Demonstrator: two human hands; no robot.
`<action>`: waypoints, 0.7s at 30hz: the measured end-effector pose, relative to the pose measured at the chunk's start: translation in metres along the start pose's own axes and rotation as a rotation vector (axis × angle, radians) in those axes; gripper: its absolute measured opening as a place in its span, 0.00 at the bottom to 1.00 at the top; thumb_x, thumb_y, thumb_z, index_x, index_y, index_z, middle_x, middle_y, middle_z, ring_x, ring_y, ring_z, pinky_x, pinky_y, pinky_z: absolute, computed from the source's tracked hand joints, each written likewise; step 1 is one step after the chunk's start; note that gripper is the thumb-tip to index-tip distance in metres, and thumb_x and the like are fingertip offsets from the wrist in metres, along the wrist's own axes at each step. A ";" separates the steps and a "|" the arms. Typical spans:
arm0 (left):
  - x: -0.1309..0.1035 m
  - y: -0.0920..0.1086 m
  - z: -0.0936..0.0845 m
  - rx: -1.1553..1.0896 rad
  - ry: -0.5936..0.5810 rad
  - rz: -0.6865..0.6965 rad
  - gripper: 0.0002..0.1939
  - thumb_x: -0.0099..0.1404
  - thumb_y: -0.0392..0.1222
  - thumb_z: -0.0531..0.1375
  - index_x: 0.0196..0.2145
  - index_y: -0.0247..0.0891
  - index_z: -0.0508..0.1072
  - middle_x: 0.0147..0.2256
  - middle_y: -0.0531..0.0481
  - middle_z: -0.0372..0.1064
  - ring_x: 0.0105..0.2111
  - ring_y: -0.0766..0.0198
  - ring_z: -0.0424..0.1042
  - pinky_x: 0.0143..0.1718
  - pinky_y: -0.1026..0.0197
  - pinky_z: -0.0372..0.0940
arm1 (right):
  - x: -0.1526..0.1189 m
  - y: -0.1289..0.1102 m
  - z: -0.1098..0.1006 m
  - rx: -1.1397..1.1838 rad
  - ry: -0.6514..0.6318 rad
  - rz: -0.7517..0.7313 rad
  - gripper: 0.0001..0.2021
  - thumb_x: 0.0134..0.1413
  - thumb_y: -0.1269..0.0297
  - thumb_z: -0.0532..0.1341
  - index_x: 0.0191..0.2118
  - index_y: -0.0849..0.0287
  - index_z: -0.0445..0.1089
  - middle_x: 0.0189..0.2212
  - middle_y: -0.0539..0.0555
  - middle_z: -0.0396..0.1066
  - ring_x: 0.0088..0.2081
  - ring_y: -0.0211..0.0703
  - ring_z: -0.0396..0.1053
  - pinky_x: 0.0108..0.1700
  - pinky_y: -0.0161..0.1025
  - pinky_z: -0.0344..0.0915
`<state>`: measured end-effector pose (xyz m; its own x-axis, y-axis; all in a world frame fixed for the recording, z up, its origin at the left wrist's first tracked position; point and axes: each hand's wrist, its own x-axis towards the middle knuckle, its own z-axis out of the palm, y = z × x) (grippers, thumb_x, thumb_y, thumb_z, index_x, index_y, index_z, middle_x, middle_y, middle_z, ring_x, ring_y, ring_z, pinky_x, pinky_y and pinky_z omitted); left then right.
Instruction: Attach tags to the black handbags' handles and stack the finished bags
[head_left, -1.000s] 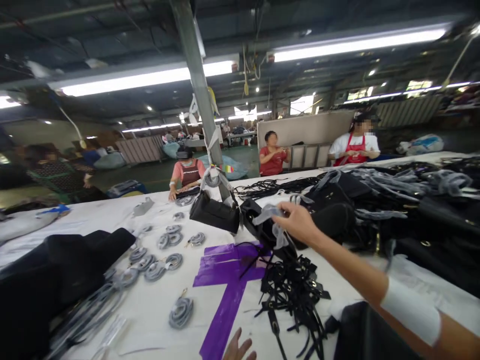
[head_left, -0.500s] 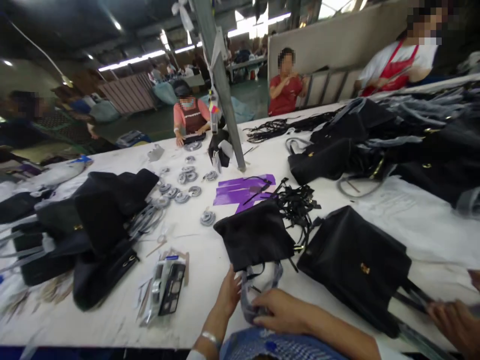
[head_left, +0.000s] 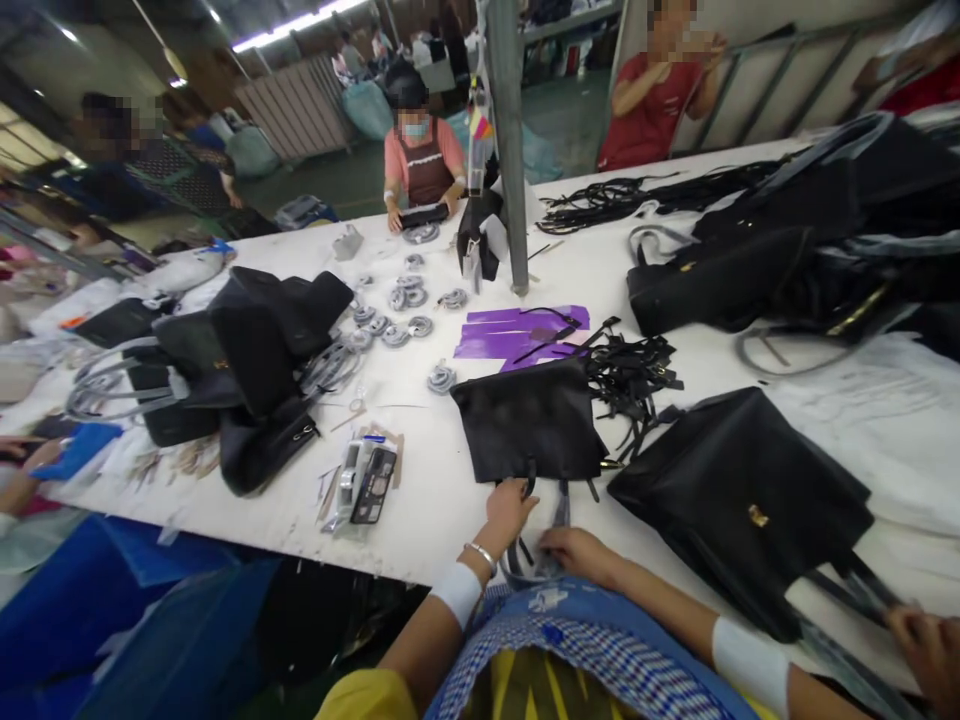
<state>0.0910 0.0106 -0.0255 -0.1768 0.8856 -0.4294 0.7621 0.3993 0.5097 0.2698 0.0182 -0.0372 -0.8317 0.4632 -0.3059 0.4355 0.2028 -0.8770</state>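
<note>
A black bag (head_left: 529,422) lies flat on the white table, its grey-wrapped handle (head_left: 529,565) hanging toward my body. My left hand (head_left: 511,508) is closed at the bag's near edge, on the base of the handle. Farther right, my right hand (head_left: 581,553) has its fingers pinched on the wrapped handle near my apron. Beyond the bag are purple strips (head_left: 487,335) and a tangle of short black straps (head_left: 637,375).
At right lies another black bag (head_left: 750,490), a person's hand (head_left: 926,640) on its strap. Stacked black bags (head_left: 255,340) stand at left, near packaged tools (head_left: 367,485). A metal post (head_left: 510,150) rises beyond the purple strips. Coiled grey straps (head_left: 405,295) lie mid-table.
The view has shifted, showing more of my body and the floor at left. My left hand has moved up to the bag's edge; my right hand still holds the handle.
</note>
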 end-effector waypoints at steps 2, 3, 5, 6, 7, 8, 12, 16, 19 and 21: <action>0.004 0.003 0.003 0.037 0.013 -0.034 0.15 0.62 0.45 0.58 0.44 0.35 0.75 0.43 0.40 0.73 0.43 0.54 0.71 0.45 0.57 0.61 | 0.003 0.004 0.010 0.095 -0.059 -0.043 0.17 0.42 0.73 0.56 0.38 0.59 0.78 0.40 0.55 0.78 0.46 0.49 0.72 0.52 0.43 0.63; 0.005 0.003 0.003 0.019 0.008 -0.043 0.14 0.62 0.45 0.57 0.41 0.35 0.76 0.40 0.41 0.74 0.42 0.55 0.71 0.43 0.58 0.61 | 0.005 0.005 0.012 0.150 -0.057 -0.034 0.17 0.42 0.72 0.57 0.38 0.58 0.78 0.39 0.54 0.78 0.46 0.49 0.72 0.52 0.43 0.63; 0.003 0.002 -0.002 -0.083 -0.023 -0.052 0.14 0.63 0.46 0.56 0.35 0.34 0.76 0.35 0.43 0.75 0.37 0.58 0.71 0.40 0.60 0.61 | 0.008 0.001 0.009 0.270 0.020 0.054 0.15 0.45 0.63 0.58 0.38 0.57 0.78 0.39 0.55 0.78 0.45 0.50 0.72 0.51 0.44 0.64; 0.000 0.002 -0.006 -0.160 -0.036 -0.054 0.15 0.63 0.46 0.55 0.33 0.33 0.76 0.33 0.45 0.75 0.35 0.60 0.70 0.38 0.61 0.61 | 0.009 -0.002 0.005 0.344 0.086 0.123 0.16 0.47 0.58 0.59 0.39 0.57 0.77 0.39 0.56 0.77 0.44 0.51 0.72 0.49 0.45 0.66; -0.005 0.002 -0.010 -0.245 -0.041 -0.056 0.16 0.63 0.47 0.54 0.32 0.32 0.76 0.31 0.46 0.74 0.33 0.61 0.70 0.36 0.62 0.61 | 0.010 -0.005 0.001 0.426 0.158 0.196 0.19 0.47 0.52 0.58 0.40 0.58 0.77 0.40 0.56 0.77 0.43 0.52 0.73 0.46 0.46 0.67; -0.011 0.004 -0.014 -0.338 -0.032 -0.056 0.17 0.63 0.47 0.54 0.31 0.32 0.76 0.30 0.46 0.74 0.31 0.62 0.69 0.35 0.63 0.61 | 0.011 -0.010 -0.004 0.509 0.232 0.266 0.23 0.47 0.48 0.58 0.42 0.58 0.76 0.41 0.57 0.76 0.42 0.52 0.73 0.43 0.46 0.68; -0.044 0.011 -0.020 -0.708 -0.006 -0.021 0.14 0.60 0.43 0.54 0.33 0.30 0.76 0.30 0.46 0.74 0.30 0.63 0.70 0.35 0.63 0.64 | 0.015 -0.033 -0.018 0.793 0.340 0.416 0.27 0.45 0.41 0.61 0.43 0.57 0.75 0.41 0.58 0.76 0.41 0.52 0.72 0.37 0.42 0.67; -0.075 0.009 -0.019 -0.838 -0.068 -0.016 0.13 0.57 0.37 0.54 0.36 0.31 0.76 0.31 0.47 0.75 0.32 0.62 0.72 0.37 0.62 0.66 | 0.017 -0.059 -0.015 0.970 0.252 0.382 0.22 0.37 0.48 0.69 0.36 0.58 0.77 0.36 0.57 0.77 0.40 0.51 0.73 0.39 0.40 0.67; -0.091 -0.004 -0.023 -0.778 -0.143 -0.044 0.15 0.59 0.39 0.53 0.37 0.33 0.77 0.32 0.47 0.76 0.33 0.61 0.73 0.36 0.61 0.67 | 0.020 -0.074 0.001 0.992 0.264 0.386 0.20 0.32 0.50 0.71 0.31 0.60 0.77 0.32 0.56 0.77 0.36 0.50 0.73 0.38 0.40 0.68; -0.099 -0.015 -0.029 -0.743 -0.188 -0.058 0.15 0.61 0.42 0.53 0.38 0.34 0.77 0.33 0.47 0.76 0.32 0.61 0.73 0.34 0.62 0.67 | 0.023 -0.082 0.013 0.995 0.274 0.415 0.20 0.31 0.48 0.71 0.29 0.60 0.77 0.29 0.56 0.76 0.33 0.49 0.73 0.35 0.39 0.68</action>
<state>0.0791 -0.0758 0.0312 -0.0444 0.8295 -0.5567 0.1245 0.5575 0.8208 0.2103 0.0011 0.0228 -0.5282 0.5344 -0.6598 0.0898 -0.7376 -0.6693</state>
